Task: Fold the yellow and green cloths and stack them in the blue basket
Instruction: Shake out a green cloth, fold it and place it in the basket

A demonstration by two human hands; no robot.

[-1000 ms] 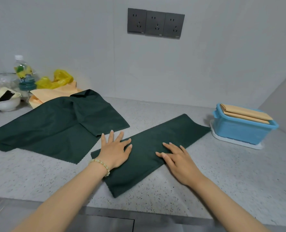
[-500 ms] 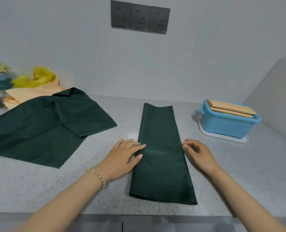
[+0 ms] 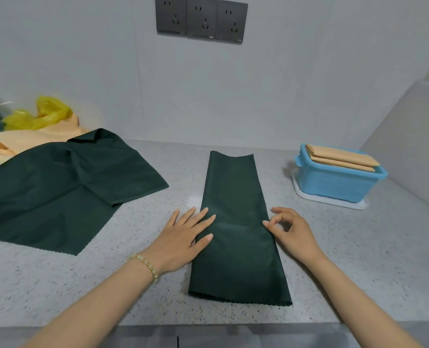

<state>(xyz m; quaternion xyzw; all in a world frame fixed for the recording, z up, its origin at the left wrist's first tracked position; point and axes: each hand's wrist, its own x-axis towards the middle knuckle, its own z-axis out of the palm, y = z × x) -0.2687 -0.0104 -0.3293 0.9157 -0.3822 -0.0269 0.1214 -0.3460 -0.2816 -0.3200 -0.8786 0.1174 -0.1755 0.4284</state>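
A green cloth (image 3: 236,227), folded into a long narrow strip with zigzag-cut ends, lies smooth mid-table, running from the front edge backward. The left hand (image 3: 183,237) lies flat, fingers spread, on its left edge. The right hand (image 3: 291,229) curls at its right edge, thumb tip touching; whether it pinches is unclear. Near the right back corner, a blue plastic basket (image 3: 334,182) holds folded yellow cloths (image 3: 341,158). The table (image 3: 359,247) is speckled grey stone.

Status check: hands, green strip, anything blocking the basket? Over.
Left hand flat, fingers on folded green cloth, left edge. Right hand curled at its right edge, grip unclear. Second green cloth unfolded at left; path to blue basket open.
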